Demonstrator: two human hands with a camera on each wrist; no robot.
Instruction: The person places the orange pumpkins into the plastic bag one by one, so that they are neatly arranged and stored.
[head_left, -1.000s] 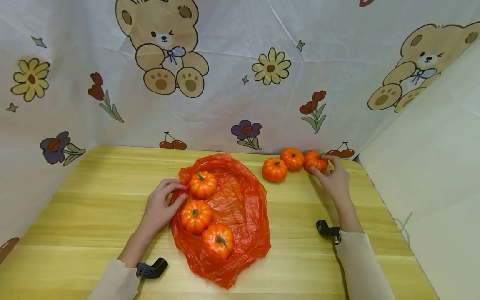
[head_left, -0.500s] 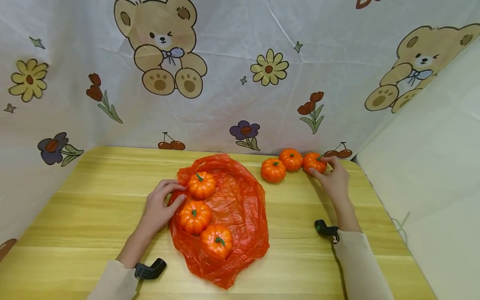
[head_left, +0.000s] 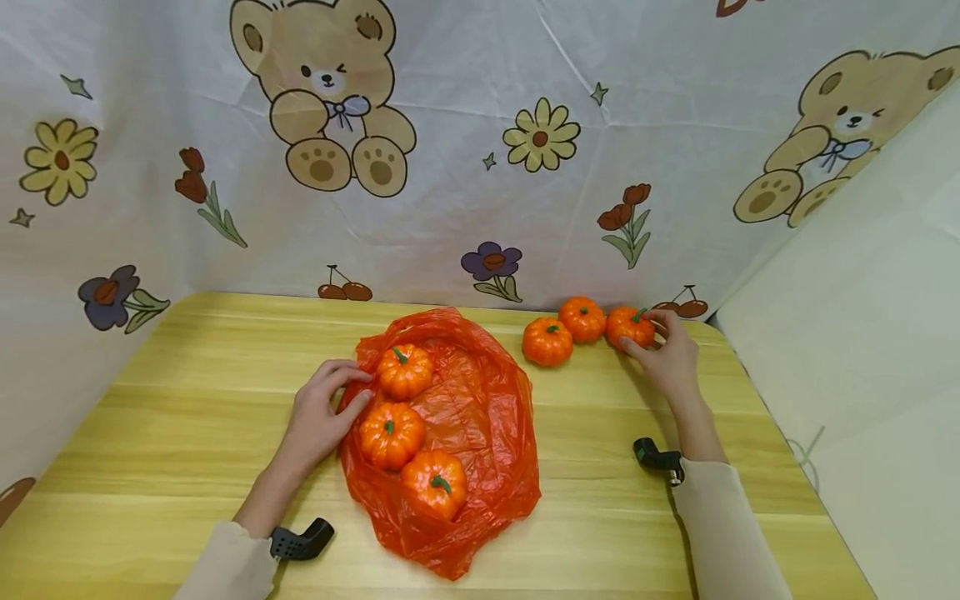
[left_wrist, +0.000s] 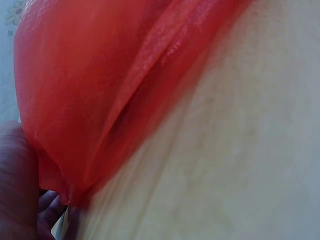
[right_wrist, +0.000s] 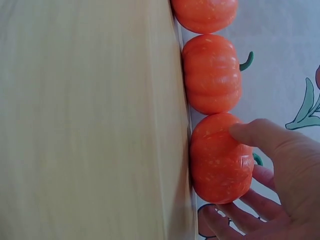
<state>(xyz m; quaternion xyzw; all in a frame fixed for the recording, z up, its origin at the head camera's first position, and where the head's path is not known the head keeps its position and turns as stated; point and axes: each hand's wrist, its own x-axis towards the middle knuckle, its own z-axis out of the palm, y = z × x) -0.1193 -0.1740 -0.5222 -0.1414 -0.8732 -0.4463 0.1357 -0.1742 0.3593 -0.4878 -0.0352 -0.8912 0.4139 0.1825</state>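
In the head view, a red plastic bag (head_left: 480,400) lies spread open on the table, with three small orange pumpkins inside: one at the back (head_left: 406,372), a middle pumpkin (head_left: 392,437) and a front pumpkin (head_left: 434,483). My left hand (head_left: 322,408) holds the bag's left edge between thumb and fingers; the left wrist view shows red film (left_wrist: 90,90) beside the thumb. At the back right, my right hand (head_left: 670,358) grips the rightmost pumpkin (right_wrist: 220,160), thumb on one side and fingers on the other. That pumpkin still sits on the table, touching its neighbour.
Two more pumpkins stand left of the gripped one: a near one (head_left: 547,342) and a farther one (head_left: 582,320) by the back curtain. A printed bear curtain (head_left: 442,167) borders the wooden table (head_left: 187,417) behind. A pale wall (head_left: 862,375) rises on the right.
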